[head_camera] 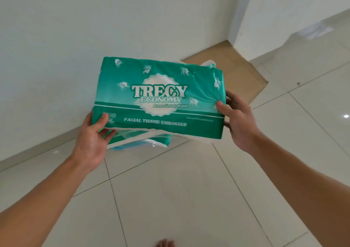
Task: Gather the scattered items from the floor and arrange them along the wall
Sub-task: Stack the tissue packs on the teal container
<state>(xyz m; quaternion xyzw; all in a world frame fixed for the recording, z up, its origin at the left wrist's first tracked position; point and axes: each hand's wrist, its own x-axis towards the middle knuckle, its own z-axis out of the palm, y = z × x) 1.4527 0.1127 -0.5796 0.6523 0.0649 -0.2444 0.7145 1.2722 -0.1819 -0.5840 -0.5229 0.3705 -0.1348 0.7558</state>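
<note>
Your hands hold one green tissue pack (161, 99) up in front of you, above the tiled floor (189, 190) and close to the white wall (75, 29). Your left hand (92, 135) grips the pack's lower left corner, thumb laid on the printed face and fingers curled underneath. Your right hand (238, 121) grips the right end, thumb pressing the wrapper into a pucker while the fingers wrap round behind. The pack is tilted slightly, its label "TRECY ECONOMY" facing you. Directly under it, partly hidden by the held pack and your left hand, lies a second green pack (144, 139) on the floor at the foot of the wall, with something blue at its lower edge that you cannot make out. Behind the held pack a flat brown cardboard sheet (236, 67) lies on the floor in the corner, its near part covered by the pack. A bare foot (165, 243) shows at the bottom edge.
</note>
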